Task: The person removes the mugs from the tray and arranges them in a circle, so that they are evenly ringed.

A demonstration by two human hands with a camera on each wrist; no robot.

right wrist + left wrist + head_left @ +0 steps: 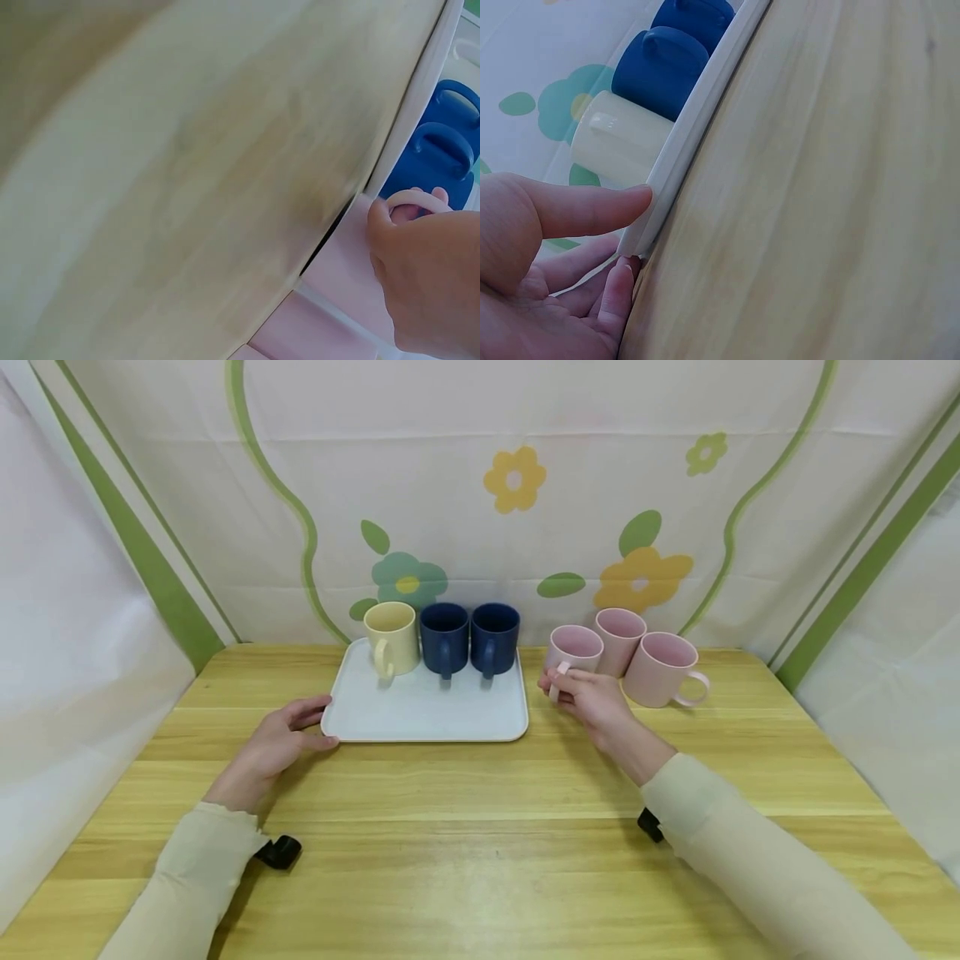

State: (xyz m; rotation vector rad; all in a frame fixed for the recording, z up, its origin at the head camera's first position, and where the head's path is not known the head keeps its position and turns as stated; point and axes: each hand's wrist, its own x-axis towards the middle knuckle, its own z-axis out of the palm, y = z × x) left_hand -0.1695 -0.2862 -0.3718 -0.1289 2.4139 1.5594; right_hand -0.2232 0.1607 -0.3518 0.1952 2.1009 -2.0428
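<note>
At its front left corner, my left hand (276,745) holds the white tray (427,718), the thumb on the rim and fingers around the corner in the left wrist view. Along the tray's back stand a pale yellow mug (401,647) and two navy mugs (444,643), (495,643), handles facing me. Right of the tray, my right hand (592,703) grips the handle of a pink mug (573,647), the leftmost of three. Right up behind it are a second pink mug (621,639) and a third pink mug (660,672), handle pointing right.
A wooden table (480,843) carries everything. A white curtain (450,460) with printed flowers hangs close behind the mugs, and white cloth also hangs at both sides. Dark wrist devices (279,852) show beneath both sleeves.
</note>
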